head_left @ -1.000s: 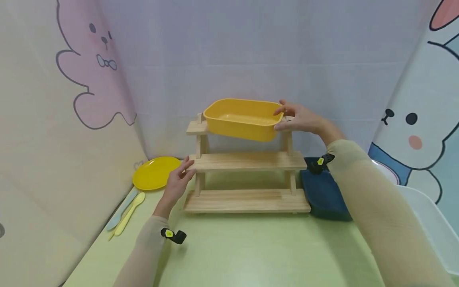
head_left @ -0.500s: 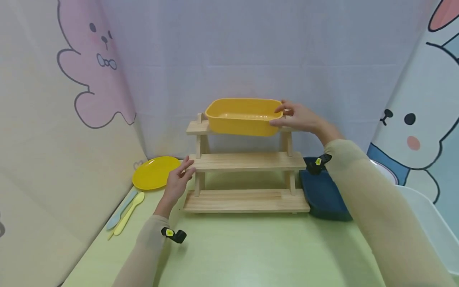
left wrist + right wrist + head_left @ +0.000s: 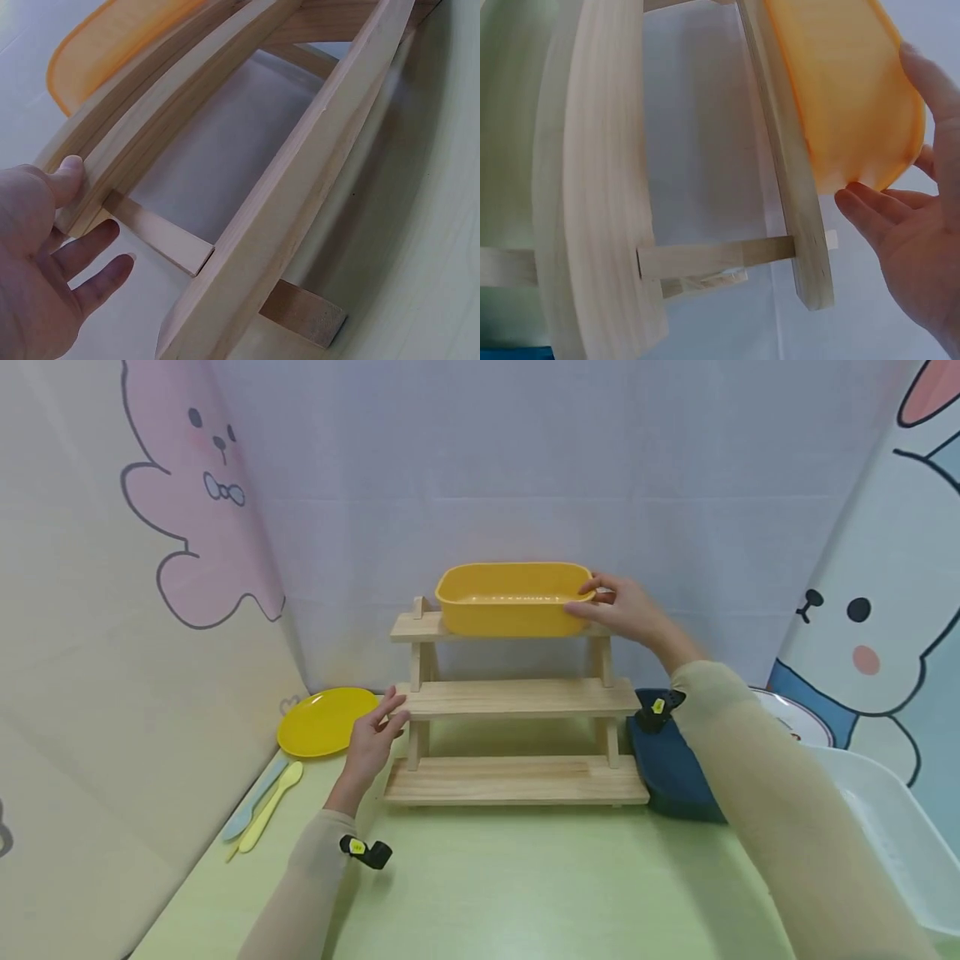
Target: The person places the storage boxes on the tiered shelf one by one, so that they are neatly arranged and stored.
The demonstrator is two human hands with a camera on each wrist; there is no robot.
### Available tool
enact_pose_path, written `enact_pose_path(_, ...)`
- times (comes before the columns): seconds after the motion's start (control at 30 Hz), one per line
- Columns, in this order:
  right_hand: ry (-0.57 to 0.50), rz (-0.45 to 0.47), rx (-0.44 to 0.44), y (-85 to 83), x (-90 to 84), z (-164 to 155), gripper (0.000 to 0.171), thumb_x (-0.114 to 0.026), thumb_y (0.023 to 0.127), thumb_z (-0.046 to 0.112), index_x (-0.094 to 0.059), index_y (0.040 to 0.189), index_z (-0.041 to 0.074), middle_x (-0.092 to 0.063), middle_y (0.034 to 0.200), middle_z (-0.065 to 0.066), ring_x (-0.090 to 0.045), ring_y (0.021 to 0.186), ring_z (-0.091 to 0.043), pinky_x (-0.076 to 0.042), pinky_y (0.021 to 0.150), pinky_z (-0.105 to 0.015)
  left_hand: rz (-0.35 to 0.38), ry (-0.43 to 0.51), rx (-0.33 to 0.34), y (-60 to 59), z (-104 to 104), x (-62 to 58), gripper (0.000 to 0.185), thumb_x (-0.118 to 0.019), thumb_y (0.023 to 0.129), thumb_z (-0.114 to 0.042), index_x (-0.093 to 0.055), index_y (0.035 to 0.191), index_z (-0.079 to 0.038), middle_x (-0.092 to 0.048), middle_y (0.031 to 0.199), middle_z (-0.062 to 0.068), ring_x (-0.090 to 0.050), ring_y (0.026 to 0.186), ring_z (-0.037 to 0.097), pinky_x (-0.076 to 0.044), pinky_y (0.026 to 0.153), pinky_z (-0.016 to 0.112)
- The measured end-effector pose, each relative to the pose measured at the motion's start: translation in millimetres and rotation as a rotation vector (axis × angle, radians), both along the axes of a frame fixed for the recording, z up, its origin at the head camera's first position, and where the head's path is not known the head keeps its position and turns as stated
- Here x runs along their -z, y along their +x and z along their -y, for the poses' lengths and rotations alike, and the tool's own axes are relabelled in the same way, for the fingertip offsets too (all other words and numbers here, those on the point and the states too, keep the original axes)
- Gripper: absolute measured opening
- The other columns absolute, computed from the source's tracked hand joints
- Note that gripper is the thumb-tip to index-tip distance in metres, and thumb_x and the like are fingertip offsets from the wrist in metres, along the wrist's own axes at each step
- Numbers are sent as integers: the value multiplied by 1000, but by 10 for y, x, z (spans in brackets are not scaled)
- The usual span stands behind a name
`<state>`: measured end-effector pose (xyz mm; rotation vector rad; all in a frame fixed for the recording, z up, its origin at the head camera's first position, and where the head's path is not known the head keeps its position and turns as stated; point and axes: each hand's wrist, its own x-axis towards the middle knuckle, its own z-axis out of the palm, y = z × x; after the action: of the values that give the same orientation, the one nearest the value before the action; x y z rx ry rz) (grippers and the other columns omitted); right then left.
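A yellow oblong plastic tub (image 3: 517, 618) sits level on the top tier of a three-tier wooden shelf stand (image 3: 517, 697). At the tub's right end, my right hand (image 3: 626, 610) grips it, thumb along the front wall and fingers at the end. The right wrist view shows the tub (image 3: 847, 90) against the top board, with fingertips on its end. Lower down, my left hand (image 3: 370, 747) pinches the left end of the middle tier. In the left wrist view the thumb (image 3: 69, 180) lies on the board's edge, and the other fingers are bent beneath.
Left of the stand lie a yellow plate (image 3: 326, 722), a pale yellow spoon (image 3: 272, 807) and a light blue utensil (image 3: 257, 800). At the right are a dark blue tray (image 3: 678, 772), a white plate (image 3: 795, 718) and a white bin (image 3: 892, 835). A curtain (image 3: 540, 460) hangs close behind.
The tub's right end, tilted forward and overhanging before, has swung back so the tub now lies straight on the top tier. My right hand moved with it; the left hand stayed put.
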<state>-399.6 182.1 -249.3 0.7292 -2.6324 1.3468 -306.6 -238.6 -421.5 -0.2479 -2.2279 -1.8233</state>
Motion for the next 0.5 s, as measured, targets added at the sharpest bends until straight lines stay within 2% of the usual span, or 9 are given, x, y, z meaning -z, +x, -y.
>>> enact_pose_path(0.2,-48,-37,13,-50,67,66,53,-72,92,43,-53,120,3,-42,151,-15,-57,125,-29,-52,88,-27,5,2,-12,-15,2,12,49,-61,101,-25,-53,144,-4,-30,161,-3,-49,134,30,-52,98,37)
enact_pose_path(0.33,-84,-37,8,-75,100,60,47,-72,92,40,-52,115,3,-40,154,-14,-58,125,-29,-53,84,-20,-4,-2,-23,-21,1,24,49,-63,100,-27,-55,143,-4,-34,160,-3,-52,131,29,-54,94,33)
enact_pose_path(0.5,-86,-39,13,-91,110,51,47,-71,93,41,-52,114,4,-38,156,-14,-58,125,-30,-53,83,-21,-28,7,-18,-40,0,37,48,-64,100,-26,-56,142,-3,-35,160,-1,-54,129,31,-55,92,31)
